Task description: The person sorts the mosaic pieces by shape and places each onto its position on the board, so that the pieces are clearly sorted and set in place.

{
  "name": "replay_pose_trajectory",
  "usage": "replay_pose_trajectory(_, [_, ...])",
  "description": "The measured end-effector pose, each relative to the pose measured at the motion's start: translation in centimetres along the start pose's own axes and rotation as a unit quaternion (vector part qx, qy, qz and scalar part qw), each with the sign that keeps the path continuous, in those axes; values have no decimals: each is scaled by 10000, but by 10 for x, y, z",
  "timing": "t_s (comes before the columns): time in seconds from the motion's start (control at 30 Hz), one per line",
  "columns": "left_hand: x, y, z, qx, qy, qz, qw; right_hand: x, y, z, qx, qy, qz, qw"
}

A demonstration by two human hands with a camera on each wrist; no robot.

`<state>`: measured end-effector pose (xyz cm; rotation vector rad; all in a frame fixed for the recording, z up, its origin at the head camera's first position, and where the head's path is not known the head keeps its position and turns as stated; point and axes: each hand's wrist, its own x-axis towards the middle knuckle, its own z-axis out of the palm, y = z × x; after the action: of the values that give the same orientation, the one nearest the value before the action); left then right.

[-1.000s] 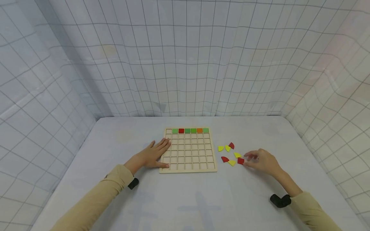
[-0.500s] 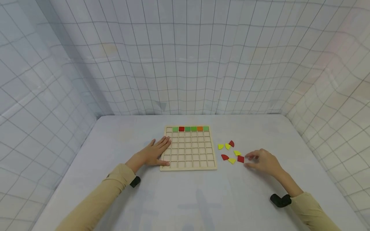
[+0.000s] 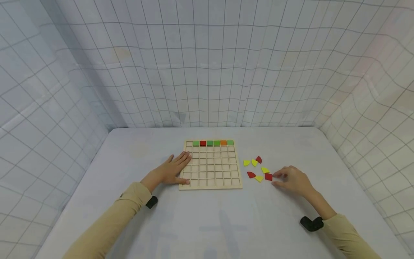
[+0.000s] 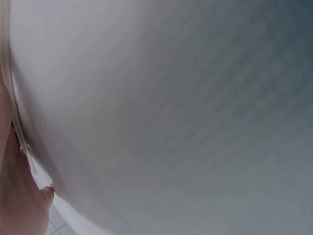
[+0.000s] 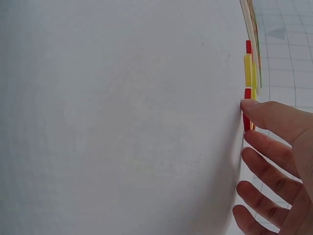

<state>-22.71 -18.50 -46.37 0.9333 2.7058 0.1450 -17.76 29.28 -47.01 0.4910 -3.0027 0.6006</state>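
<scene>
In the head view a square wooden grid board (image 3: 210, 189) lies on the white table. Small square tiles in greens, red and orange fill most of its far row; the far-left cell shows bare wood. My left hand (image 3: 171, 171) rests flat on the board's left edge, fingers spread. To the right of the board my right hand (image 3: 292, 180) is beside a red square tile (image 3: 268, 177), thumb and index finger apart at its right edge. In the right wrist view the thumb overlaps the red tile (image 5: 247, 117); contact is hard to judge. The left wrist view shows mostly tablecloth.
Between board and right hand lie loose quarter-circle pieces: several yellow ones, such as a near yellow piece (image 3: 259, 178), and red ones, such as a near red piece (image 3: 251, 175). Grid-patterned white curtains (image 3: 210, 72) close off the table's back and sides.
The head view has shifted slightly, so the board and pieces sit a little higher in it. Both hands keep nearly the same places; the red tile stays beside my right fingertips.
</scene>
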Motion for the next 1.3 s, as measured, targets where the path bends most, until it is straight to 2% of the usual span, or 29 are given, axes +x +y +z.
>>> replay_pose_trajectory(0.37, [0, -2, 0, -39, 0, 13, 10000, 1, -2, 1, -1, 18, 229, 9997])
replay_pose_trajectory(0.57, [0, -2, -3, -81, 6, 65, 9999, 3, -3, 1, 88, 123, 131, 9998])
replay_pose_trajectory(0.9, [0, -3, 0, -86, -33, 71, 9999, 6, -1, 2, 113, -35, 7, 9999])
replay_pose_trajectory(1.3, [1, -4, 3, -91, 32, 68, 9999, 4, -2, 3, -44, 206, -91, 9997])
